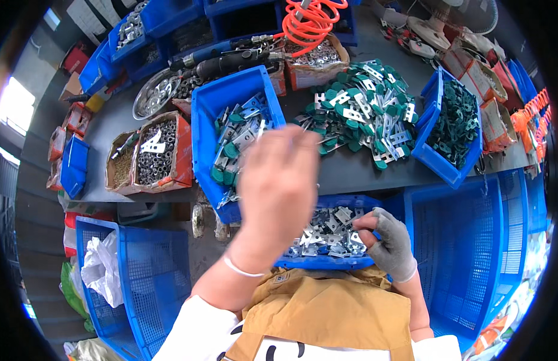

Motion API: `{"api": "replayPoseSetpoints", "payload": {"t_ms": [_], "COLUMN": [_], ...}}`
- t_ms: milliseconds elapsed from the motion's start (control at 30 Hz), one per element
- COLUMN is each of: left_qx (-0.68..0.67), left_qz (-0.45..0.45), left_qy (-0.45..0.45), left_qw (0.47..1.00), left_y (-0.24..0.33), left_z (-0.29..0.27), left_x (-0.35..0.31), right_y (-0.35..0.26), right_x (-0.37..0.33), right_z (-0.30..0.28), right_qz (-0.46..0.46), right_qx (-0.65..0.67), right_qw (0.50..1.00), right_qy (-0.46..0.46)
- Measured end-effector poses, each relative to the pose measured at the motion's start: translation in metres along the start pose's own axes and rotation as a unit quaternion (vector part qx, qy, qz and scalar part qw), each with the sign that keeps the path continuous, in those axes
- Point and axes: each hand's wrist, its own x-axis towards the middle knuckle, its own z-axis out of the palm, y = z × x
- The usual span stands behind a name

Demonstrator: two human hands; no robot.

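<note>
My left hand (279, 174), bare and smeared by motion, is over the right side of a blue bin (205, 129) of flat metal clips with green ends (234, 150). Its fingers are too blurred to show whether they hold anything. My right hand (392, 242) wears a grey fingerless glove. It hovers at the right end of a blue tray (327, 263) of small silvery metal brackets (333, 231), thumb and fingers apart, with nothing visible between them. A large heap of metal clips with green ends (369, 111) lies on the dark bench beyond both hands.
At the right, a blue bin (432, 114) holds dark green pieces (454, 123). Left of centre is a cardboard box of nuts (155, 157). A power tool (231, 63) and a coiled orange hose (312, 27) are at the back. Blue crates (453, 253) flank me.
</note>
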Motion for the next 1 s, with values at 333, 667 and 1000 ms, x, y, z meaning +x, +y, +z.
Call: {"api": "replayPoseSetpoints", "payload": {"t_ms": [333, 667, 1000], "left_qx": [0.134, 0.039, 0.006], "left_qz": [-0.131, -0.124, -0.114], "left_qy": [-0.234, -0.237, -0.253], "left_qw": [0.954, 0.963, 0.961], "left_y": [0.038, 0.045, 0.056], "left_z": [0.123, 0.089, 0.050], "left_x": [0.009, 0.007, 0.005], "right_y": [0.005, 0.059, 0.067], "right_x": [0.005, 0.035, 0.056], "right_z": [-0.013, -0.134, -0.148], "right_qz": [-0.039, 0.107, 0.064], "right_qx": [-0.079, -0.513, -0.611], "right_qw": [0.996, 0.811, 0.768], "right_qy": [0.007, 0.262, 0.180]}}
